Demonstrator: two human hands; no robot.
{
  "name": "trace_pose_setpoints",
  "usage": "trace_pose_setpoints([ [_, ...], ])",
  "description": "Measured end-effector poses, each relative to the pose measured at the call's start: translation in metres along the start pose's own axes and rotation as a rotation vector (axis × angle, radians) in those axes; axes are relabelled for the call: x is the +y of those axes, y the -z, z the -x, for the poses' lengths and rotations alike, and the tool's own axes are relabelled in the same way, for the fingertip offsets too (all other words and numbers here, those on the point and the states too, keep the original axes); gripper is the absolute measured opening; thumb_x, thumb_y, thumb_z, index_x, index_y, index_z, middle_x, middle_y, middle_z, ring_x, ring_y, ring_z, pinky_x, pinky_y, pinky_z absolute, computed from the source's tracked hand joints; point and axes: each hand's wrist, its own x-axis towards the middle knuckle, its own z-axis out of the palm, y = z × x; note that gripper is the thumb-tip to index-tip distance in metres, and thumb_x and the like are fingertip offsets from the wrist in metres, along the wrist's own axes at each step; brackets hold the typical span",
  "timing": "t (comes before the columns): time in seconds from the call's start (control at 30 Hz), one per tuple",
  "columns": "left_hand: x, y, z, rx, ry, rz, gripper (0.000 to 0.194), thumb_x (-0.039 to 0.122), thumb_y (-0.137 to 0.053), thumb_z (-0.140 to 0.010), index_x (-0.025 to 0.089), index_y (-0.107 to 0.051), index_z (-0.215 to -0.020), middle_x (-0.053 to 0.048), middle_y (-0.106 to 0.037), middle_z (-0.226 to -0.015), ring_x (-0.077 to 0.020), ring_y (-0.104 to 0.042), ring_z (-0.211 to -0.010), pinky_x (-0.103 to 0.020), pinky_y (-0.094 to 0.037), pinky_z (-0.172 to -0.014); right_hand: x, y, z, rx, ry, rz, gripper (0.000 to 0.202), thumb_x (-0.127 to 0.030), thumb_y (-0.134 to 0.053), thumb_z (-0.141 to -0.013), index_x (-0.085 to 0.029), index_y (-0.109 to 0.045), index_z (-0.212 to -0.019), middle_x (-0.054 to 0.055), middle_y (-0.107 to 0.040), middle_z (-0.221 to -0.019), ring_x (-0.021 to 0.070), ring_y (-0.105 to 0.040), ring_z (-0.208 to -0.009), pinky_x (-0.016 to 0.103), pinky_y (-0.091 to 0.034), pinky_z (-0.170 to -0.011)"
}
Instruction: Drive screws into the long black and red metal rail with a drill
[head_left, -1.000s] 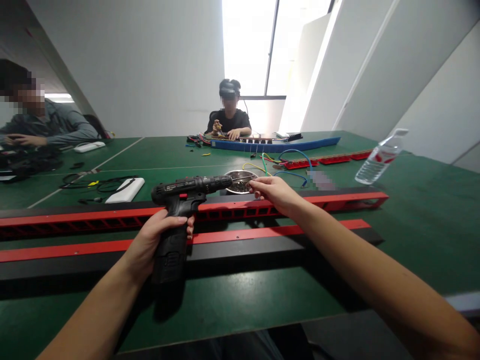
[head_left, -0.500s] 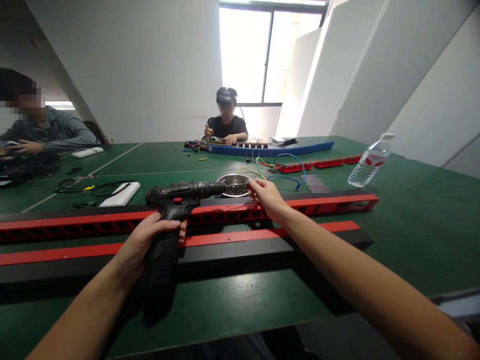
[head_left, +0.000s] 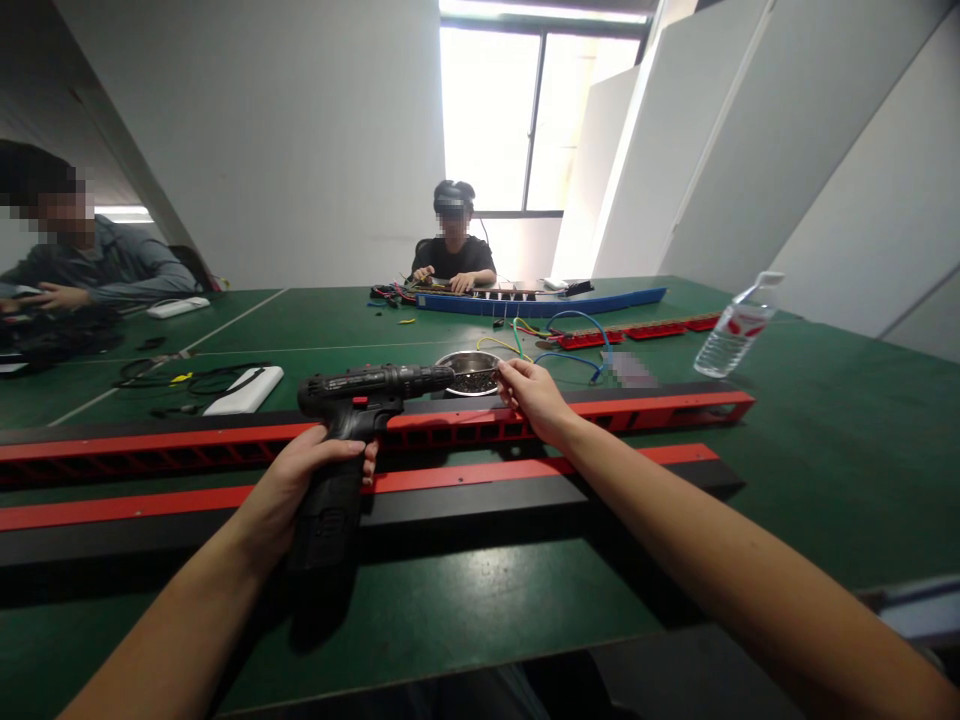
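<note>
A black cordless drill [head_left: 352,390] is in my left hand [head_left: 296,475], with the fingers wrapped round its handle. It lies sideways in the air, the chuck and thin bit pointing right. At the bit's tip my right hand [head_left: 534,395] is closed in a pinch; whatever sits between thumb and finger is too small to make out. Just behind the bit stands a metal bowl [head_left: 466,361] holding many small dark pieces. Beneath my hands run two long red-and-black rails, the far one [head_left: 420,432] with a row of slots, the near one [head_left: 480,503] partly hidden by my forearms.
A clear water bottle [head_left: 731,335] stands at the right. Coloured wires [head_left: 577,358], red strips [head_left: 652,330] and a long blue strip [head_left: 547,303] lie farther back. A white power bank-like block [head_left: 245,390] and black cables are at the left. Two people sit across the table [head_left: 420,600].
The drill and my left hand have shifted very slightly right. My right hand keeps its pinch at the bit's tip. The person opposite has lowered a raised hand.
</note>
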Motion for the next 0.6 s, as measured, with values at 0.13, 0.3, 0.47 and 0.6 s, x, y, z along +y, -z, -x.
trace_pose_setpoints([
  [0.13,-0.0006,0.0009,0.0004,-0.018,-0.014,0.010,0.030,0.021,-0.081,-0.070,0.012,-0.064,-0.093,-0.005,-0.067,-0.087,-0.0150,-0.066,-0.072,-0.024,-0.058,-0.062,-0.0008,-0.0005,0.0010,-0.001,-0.004,0.001,0.039,-0.053,-0.073,-0.083,-0.020,-0.055,-0.074,-0.005,-0.051,-0.059,0.0065,-0.038,-0.045,0.021,-0.024,-0.040],
  [0.3,-0.0017,0.0009,-0.0005,-0.024,-0.014,0.014,0.029,0.021,-0.081,-0.071,0.012,-0.066,-0.094,-0.005,-0.067,-0.085,-0.0150,-0.066,-0.071,-0.024,-0.057,-0.062,0.0012,-0.0005,0.0008,0.010,0.052,0.029,0.038,-0.051,-0.072,-0.085,-0.020,-0.054,-0.071,-0.004,-0.051,-0.057,0.0064,-0.038,-0.045,0.021,-0.025,-0.041],
  [0.47,-0.0010,-0.0002,-0.0009,-0.029,-0.009,0.021,0.029,0.022,-0.082,-0.070,0.012,-0.067,-0.093,-0.005,-0.068,-0.085,-0.0156,-0.066,-0.071,-0.025,-0.057,-0.061,0.0024,-0.0016,0.0005,0.024,0.061,0.057,0.036,-0.050,-0.070,-0.085,-0.020,-0.055,-0.072,-0.005,-0.051,-0.056,0.0066,-0.038,-0.043,0.022,-0.025,-0.040],
  [0.6,-0.0006,-0.0008,0.0001,0.000,-0.018,-0.002,0.032,0.022,-0.083,-0.068,0.012,-0.066,-0.094,-0.006,-0.069,-0.086,-0.0165,-0.067,-0.072,-0.025,-0.058,-0.061,0.0028,-0.0034,0.0002,0.040,0.068,0.073,0.034,-0.049,-0.068,-0.086,-0.021,-0.055,-0.073,-0.005,-0.050,-0.054,0.0076,-0.039,-0.042,0.022,-0.026,-0.040],
])
